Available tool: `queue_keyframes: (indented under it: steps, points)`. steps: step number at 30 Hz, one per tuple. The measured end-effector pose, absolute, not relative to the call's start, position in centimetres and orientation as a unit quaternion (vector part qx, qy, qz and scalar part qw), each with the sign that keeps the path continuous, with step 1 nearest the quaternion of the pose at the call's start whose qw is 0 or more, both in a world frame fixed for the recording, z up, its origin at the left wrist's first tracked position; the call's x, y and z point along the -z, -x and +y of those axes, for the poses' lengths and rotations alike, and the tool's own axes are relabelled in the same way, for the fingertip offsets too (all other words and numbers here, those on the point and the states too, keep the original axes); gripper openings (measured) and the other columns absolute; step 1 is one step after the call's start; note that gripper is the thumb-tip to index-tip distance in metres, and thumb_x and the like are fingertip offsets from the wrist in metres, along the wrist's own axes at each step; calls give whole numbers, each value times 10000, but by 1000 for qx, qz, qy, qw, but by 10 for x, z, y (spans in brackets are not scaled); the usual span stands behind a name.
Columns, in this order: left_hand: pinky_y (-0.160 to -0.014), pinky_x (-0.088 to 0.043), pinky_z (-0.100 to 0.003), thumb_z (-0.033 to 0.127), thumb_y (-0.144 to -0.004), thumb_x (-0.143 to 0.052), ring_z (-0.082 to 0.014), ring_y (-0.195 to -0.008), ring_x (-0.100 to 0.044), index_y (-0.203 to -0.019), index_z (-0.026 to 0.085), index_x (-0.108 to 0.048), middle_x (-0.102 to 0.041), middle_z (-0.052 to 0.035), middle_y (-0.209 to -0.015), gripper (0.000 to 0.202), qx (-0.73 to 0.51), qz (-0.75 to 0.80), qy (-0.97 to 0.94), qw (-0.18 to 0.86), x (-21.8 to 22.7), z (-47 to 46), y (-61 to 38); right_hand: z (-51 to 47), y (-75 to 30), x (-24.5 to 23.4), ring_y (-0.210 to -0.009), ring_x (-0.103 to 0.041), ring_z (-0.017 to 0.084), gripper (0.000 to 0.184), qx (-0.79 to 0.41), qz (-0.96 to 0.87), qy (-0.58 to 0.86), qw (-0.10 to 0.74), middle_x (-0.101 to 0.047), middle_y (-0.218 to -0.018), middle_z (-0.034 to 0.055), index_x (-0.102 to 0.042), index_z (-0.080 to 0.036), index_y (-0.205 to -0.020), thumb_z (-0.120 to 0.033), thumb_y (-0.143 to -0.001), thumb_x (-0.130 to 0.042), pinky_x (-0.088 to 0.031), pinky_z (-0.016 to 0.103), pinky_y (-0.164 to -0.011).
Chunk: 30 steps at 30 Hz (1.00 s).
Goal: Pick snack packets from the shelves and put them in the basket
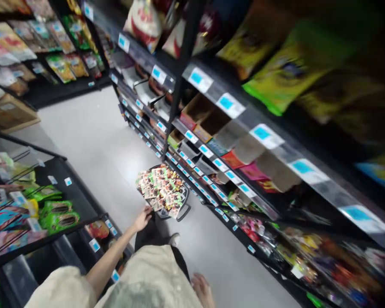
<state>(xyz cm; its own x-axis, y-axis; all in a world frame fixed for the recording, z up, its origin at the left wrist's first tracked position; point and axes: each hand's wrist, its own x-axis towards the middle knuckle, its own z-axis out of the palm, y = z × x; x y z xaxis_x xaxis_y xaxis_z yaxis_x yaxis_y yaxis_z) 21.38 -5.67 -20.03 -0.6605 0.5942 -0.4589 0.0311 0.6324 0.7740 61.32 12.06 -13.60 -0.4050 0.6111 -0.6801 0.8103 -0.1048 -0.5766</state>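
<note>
A dark basket (186,194) full of flat, colourful snack packets (162,188) stands on the floor, its black handle (184,213) at the near side. My left hand (143,218) hangs just short of the basket's near left edge. Its fingers are loosely bent and apart, with nothing visible in them. Low beside my body, my right hand (202,289) is bent and a little blurred, and I see nothing held in it. One pale shoe (174,239) shows below my shirt, near the basket.
Long shelves (226,105) with blue-white price labels and bagged goods run along the right. Another rack (80,201) with hanging green packets (59,214) stands close on the left. A cardboard box (14,113) lies further back. Pale floor (93,128) stretches between the racks.
</note>
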Motion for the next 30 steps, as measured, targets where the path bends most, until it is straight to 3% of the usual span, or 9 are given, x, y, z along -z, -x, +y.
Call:
queue_keyframes:
  steps: [2, 5, 11, 14, 17, 20, 24, 27, 30]
  points:
    - [-1138, -434, -387, 197, -805, -581, -303, -1222, -614, -1024, 220, -741, -684, -118, -1218, 272, -398, 831, -191, 338, 181, -47, -252, 145, -621, 152, -819, -769, 369, 554, 516, 679, -516, 77, -800, -835, 113, -771, -263, -905, -702, -606, -613, -603, 471, -818]
    - [-1153, -426, -359, 247, -765, -627, -281, -1243, -618, -932, 344, -764, -719, -33, -1188, 236, -435, 825, -186, 309, 157, -24, -315, 177, -621, 160, -984, -757, 354, 483, 506, 715, -482, 10, -794, -1049, 120, -762, -259, -1039, -519, -655, -627, -571, 451, -938]
    - [-1005, -544, -517, 422, -763, -644, -365, -1044, -699, -778, 306, -828, -749, -100, -998, 218, -516, 771, -247, 278, 122, 42, -424, 212, -611, 115, -1369, -551, 338, 669, 442, 781, -427, -111, -640, -1411, 136, -672, -197, -1317, -245, -651, -664, -404, 415, -1177]
    - [-934, -579, -506, 443, -751, -683, -349, -951, -724, -741, 292, -836, -754, -112, -929, 215, -536, 736, -287, 299, 100, 71, -446, 208, -606, 95, -1317, -589, 339, 688, 459, 778, -412, -115, -668, -1370, 130, -681, -208, -1304, -210, -616, -706, -446, 407, -1124]
    - [-888, -602, -454, 485, -724, -723, -331, -922, -735, -698, 250, -821, -760, -125, -903, 255, -565, 700, -291, 325, 73, 91, -451, 193, -601, 87, -938, -722, 298, 407, 539, 737, -396, -100, -789, -971, 88, -767, -170, -1042, -239, -645, -705, -551, 359, -860]
    - [-896, -606, -424, 562, -653, -776, -348, -982, -738, -792, 229, -814, -780, -126, -968, 363, -609, 686, -214, 336, 52, 100, -450, 179, -593, 87, -747, -686, 264, 256, 623, 669, -376, -148, -763, -782, 56, -768, -145, -840, -328, -661, -754, -533, 332, -714]
    - [-952, -583, -387, 579, -602, -852, -346, -1125, -710, -1085, 234, -771, -775, -126, -1121, 599, -637, 647, -149, 392, 42, 101, -446, 172, -574, 85, -791, -684, 278, 473, 670, 595, -349, -275, -769, -844, 88, -784, -135, -898, -582, -754, -732, -528, 345, -752]
    - [-862, -597, -383, 619, -547, -887, -322, -947, -755, -1175, 235, -731, -783, -100, -896, 752, -644, 609, -155, 436, 44, 98, -441, 177, -555, 74, -763, -662, 269, 652, 655, 574, -375, -317, -754, -807, 106, -777, -126, -866, -752, -801, -608, -512, 334, -726]
    - [-812, -600, -377, 722, -548, -836, -289, -821, -755, -1186, 249, -725, -742, -56, -747, 802, -637, 625, -153, 424, 47, 89, -430, 180, -534, 58, -701, -612, 233, 704, 624, 576, -406, -338, -723, -741, 97, -750, -120, -799, -798, -806, -561, -475, 301, -671]
